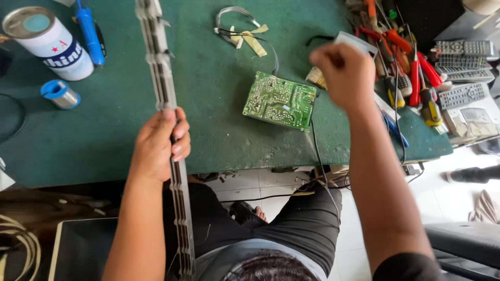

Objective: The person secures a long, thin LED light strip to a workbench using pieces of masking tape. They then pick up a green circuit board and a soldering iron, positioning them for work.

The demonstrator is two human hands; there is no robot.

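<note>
Green-covered counter [120, 119], white can [49, 44] with blue-red label at its far left corner.
Left hand [159, 145] clenches a long grey slotted strip [164, 93]; right hand [346, 73] blurs beside the green circuit board [280, 100], perhaps pinching something pale.

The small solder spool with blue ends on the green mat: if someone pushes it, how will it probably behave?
The solder spool lies on its side on the green mat, so a push across its axis would probably set it rolling, though the soft-looking mat may slow it. Wound with metal wire, it is likely heavy for its size. It looks rigid, not fragile.
</note>
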